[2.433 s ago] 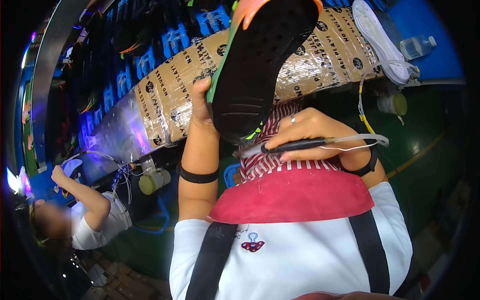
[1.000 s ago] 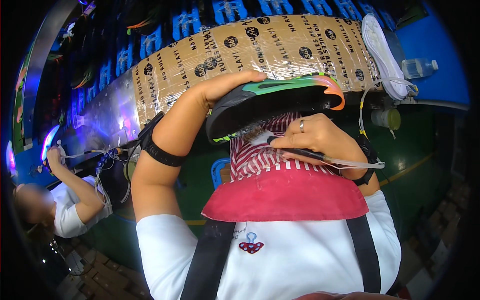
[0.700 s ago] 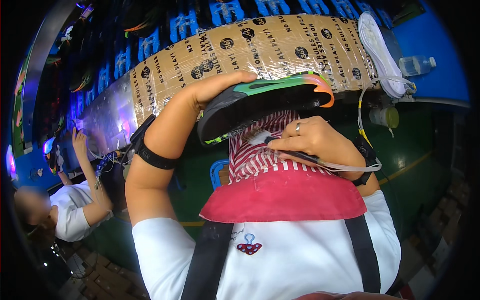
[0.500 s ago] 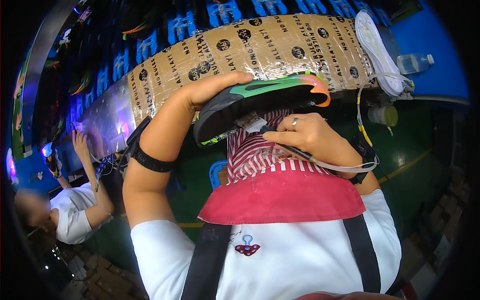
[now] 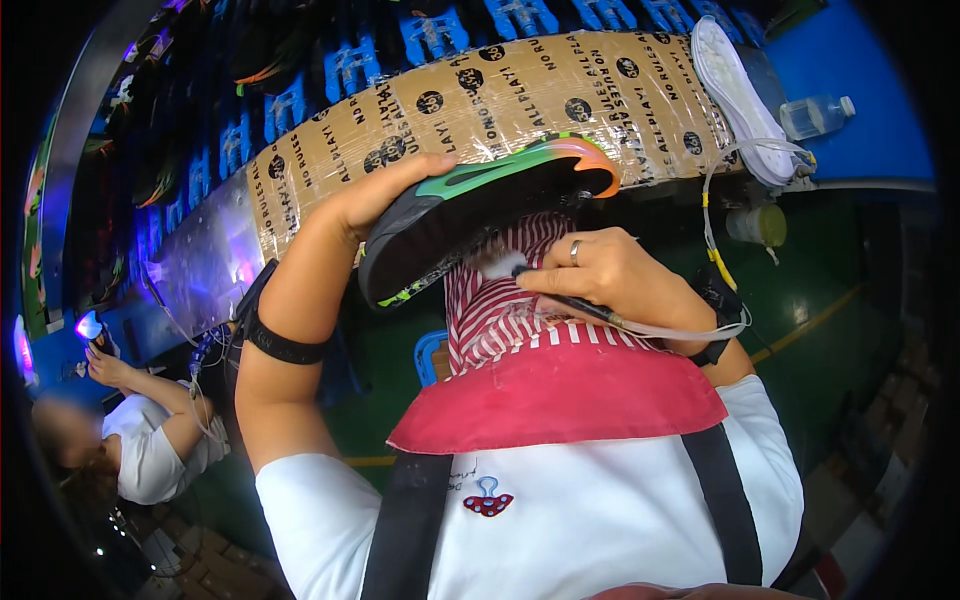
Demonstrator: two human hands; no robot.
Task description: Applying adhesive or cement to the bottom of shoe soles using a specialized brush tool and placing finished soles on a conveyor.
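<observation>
So, left to right: your left hand (image 5: 388, 195) grips one black shoe sole with green-to-orange sidewall (image 5: 475, 225), fingers partly hidden; your right hand (image 5: 615, 272) closed round one black-handled brush (image 5: 583, 306). Sole tilted above red-and-white striped cloth (image 5: 495, 320), orange end higher. Earlier upright, face-on; now turned sideways.

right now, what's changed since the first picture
The sole has swung clockwise from near upright in the view to lying across it, its orange end now pointing right. The left hand has shifted from its left side onto its upper edge, near the black end. Nothing was taken or let go: the right hand still holds the brush, and the bottle still lies beside the white sole.
</observation>
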